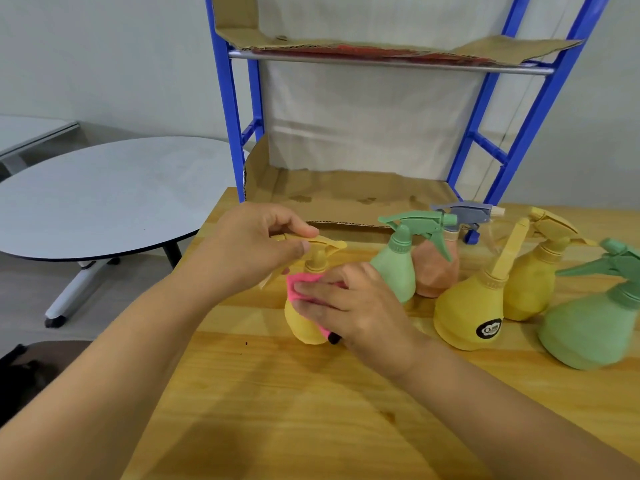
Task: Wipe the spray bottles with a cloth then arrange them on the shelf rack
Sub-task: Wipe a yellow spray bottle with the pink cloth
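Just now the left hand point(256, 244) pinches the sprayer head of a yellow spray bottle point(304, 323), its fingers point(294, 226) and thumb closed together on the top of the trigger piece. The right hand point(356, 306) is lower, its fingers point(311, 289) lying side by side and wrapped over a pink cloth point(301, 282), which they press against the bottle's neck and round body. A corner of the cloth shows under the palm. The bottle stands upright on the wooden desk point(277, 410), directly below the left fingers.

Just beyond the right fingers stands a small green bottle point(394, 268), with a salmon bottle point(436, 271) touching it behind. Farther to the right of those fingers are a yellow bottle with a black label point(467, 310), another yellow bottle point(530, 285) and a large green bottle point(588, 330).

Beyond both sets of fingers rises the blue shelf rack point(228, 116); cardboard point(346, 195) lines its lower shelf. Left of the left fingers, off the desk, stands a round grey table point(104, 195).
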A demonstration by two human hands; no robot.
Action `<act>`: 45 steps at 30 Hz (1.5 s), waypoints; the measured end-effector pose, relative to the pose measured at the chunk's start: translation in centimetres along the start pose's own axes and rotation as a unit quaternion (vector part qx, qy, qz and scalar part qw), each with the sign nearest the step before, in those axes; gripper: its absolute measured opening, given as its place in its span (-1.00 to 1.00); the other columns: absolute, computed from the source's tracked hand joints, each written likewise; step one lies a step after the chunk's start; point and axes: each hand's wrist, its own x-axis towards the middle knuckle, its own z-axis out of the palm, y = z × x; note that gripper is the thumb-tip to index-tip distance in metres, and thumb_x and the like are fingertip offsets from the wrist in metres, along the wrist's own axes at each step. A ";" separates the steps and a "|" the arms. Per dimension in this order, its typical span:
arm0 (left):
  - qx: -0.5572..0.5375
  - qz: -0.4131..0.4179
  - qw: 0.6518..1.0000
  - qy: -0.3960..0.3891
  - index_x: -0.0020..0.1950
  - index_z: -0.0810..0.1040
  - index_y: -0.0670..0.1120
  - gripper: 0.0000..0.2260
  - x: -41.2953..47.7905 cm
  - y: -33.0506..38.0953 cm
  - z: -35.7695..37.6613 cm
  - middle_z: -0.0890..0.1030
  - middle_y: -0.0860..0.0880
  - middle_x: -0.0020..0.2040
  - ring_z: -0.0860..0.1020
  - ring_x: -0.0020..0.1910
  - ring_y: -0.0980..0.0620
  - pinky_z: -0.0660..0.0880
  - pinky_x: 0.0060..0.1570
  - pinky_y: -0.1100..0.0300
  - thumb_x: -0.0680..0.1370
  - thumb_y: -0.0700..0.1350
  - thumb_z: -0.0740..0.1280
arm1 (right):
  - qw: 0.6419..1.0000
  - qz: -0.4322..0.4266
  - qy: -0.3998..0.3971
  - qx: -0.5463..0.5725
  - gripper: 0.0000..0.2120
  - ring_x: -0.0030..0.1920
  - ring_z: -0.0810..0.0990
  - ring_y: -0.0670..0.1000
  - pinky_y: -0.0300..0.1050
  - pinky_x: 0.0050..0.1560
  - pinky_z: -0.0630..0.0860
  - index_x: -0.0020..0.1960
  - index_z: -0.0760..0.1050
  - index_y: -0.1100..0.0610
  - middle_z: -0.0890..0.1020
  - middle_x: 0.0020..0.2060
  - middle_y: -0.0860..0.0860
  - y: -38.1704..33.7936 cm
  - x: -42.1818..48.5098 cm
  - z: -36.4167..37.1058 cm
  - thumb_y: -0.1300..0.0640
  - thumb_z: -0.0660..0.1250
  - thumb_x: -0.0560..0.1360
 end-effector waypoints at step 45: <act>-0.061 -0.015 0.997 0.052 0.10 0.57 0.13 -0.67 -3.0 -7.6 -5.0 0.68 0.05 -0.06 0.67 -0.11 0.03 0.56 0.02 0.22 0.54 -0.30 0.28 | 0.909 0.257 0.002 0.328 -0.72 -0.01 0.46 -0.08 -0.30 -0.05 0.40 -0.13 0.67 0.03 0.66 -0.03 -0.20 -1.0 -0.8 1.0 0.38 0.38 0.34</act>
